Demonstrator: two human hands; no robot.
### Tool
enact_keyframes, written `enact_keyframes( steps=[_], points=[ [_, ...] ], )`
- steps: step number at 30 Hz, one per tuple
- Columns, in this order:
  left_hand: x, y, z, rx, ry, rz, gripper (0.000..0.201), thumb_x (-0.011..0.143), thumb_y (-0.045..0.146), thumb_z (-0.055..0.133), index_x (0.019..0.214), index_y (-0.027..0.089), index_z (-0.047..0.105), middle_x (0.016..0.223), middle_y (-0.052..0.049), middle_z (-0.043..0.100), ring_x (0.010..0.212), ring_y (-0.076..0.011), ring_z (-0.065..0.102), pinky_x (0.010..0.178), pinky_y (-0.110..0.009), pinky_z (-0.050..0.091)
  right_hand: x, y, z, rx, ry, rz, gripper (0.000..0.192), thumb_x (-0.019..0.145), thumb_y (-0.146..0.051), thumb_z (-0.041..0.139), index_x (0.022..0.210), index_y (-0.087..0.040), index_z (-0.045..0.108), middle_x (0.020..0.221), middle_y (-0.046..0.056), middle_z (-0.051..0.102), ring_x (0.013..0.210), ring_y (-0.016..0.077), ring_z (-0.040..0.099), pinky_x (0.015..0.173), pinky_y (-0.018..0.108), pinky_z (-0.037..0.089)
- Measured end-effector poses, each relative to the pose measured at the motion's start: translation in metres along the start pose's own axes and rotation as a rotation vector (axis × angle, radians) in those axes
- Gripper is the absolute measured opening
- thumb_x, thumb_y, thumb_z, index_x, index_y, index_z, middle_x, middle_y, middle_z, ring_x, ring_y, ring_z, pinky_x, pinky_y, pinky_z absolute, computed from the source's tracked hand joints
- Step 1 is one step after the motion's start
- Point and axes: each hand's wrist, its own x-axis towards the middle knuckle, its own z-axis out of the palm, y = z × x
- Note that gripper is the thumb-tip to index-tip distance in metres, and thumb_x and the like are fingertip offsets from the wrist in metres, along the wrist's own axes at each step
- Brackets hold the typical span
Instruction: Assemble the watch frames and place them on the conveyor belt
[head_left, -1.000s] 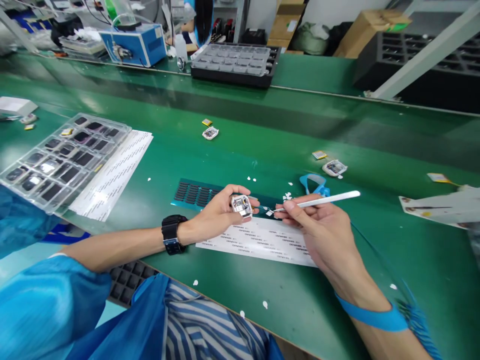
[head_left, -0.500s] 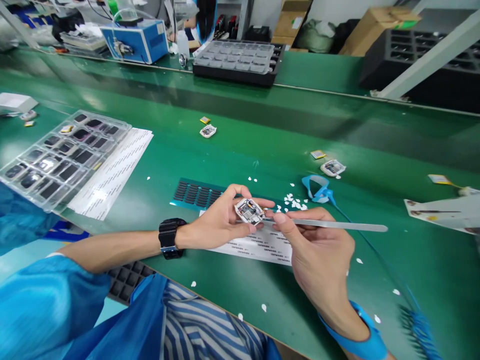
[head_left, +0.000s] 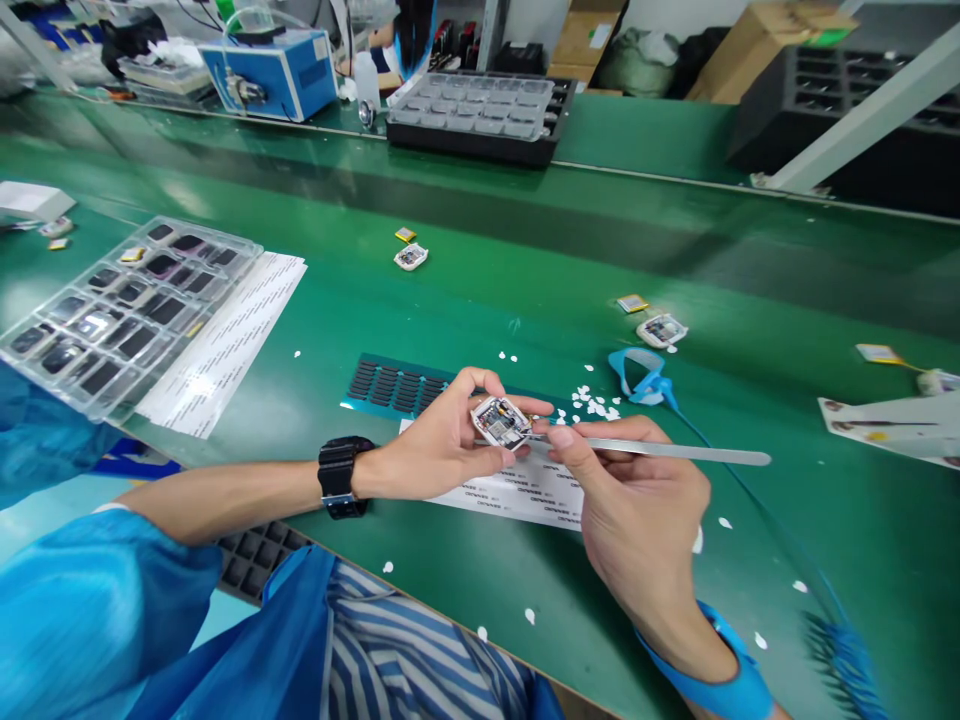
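Observation:
My left hand (head_left: 442, 440) grips a white watch case (head_left: 501, 421) by its edges, its open side up with a circuit board showing. In my right hand (head_left: 637, 500) is a long flat silver pair of tweezers (head_left: 675, 449), pinched between thumb and fingers. Its front end meets the case's right side, where the tip is too small to make out. Under both hands lies a printed white sheet (head_left: 517, 492). Just beyond my left hand, a teal sheet of small black strips (head_left: 394, 385) is partly covered. White paper flakes (head_left: 592, 405) are scattered past my fingers.
Further off sit two more open watch cases (head_left: 411, 257) (head_left: 661, 330) with small batteries (head_left: 632, 303). At left is a clear compartment tray (head_left: 135, 310) of dark screens. A blue wrist strap (head_left: 637, 375) with its cord lies at right. A raised shelf holds a blue machine (head_left: 274, 75).
Both hands keep almost the same pose, with the tweezers at the case. The watch cases and batteries farther off have shifted slightly left, while the flakes appear slightly farther right.

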Motion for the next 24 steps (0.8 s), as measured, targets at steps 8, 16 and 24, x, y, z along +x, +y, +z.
enact_keyframes(
  steps=[8,16,24],
  points=[
    [0.0004,0.0006,0.0001,0.009,0.023,-0.011,0.042,0.084,0.015,0.073,0.1,0.023,0.035,0.141,-0.018,0.058,0.111,-0.018,0.067,0.088,-0.031,0.051,-0.0026,-0.0029,0.0032,0.02,-0.008,0.001,0.032,0.064,-0.045,0.09,0.068,-0.021,0.069,0.066,0.001,0.07,0.06,0.0187,0.07,0.052,0.029,0.055],
    [-0.0003,-0.0005,-0.0009,0.016,0.028,-0.023,0.043,0.084,0.02,0.074,0.1,0.023,0.034,0.143,-0.018,0.057,0.114,-0.0215,0.066,0.089,-0.033,0.051,-0.0035,-0.0049,0.0035,-0.051,-0.001,-0.007,0.03,0.067,-0.045,0.088,0.068,-0.021,0.069,0.067,0.002,0.072,0.06,0.0205,0.071,0.05,0.031,0.056],
    [-0.0001,0.0022,0.0004,0.026,0.048,-0.017,0.041,0.084,0.018,0.074,0.099,0.023,0.036,0.14,-0.017,0.06,0.114,-0.0225,0.067,0.094,-0.036,0.051,-0.004,-0.0064,0.0048,-0.14,0.027,-0.115,0.027,0.071,-0.045,0.086,0.069,-0.023,0.07,0.068,0.003,0.073,0.06,0.0207,0.072,0.052,0.032,0.06]
  ],
)
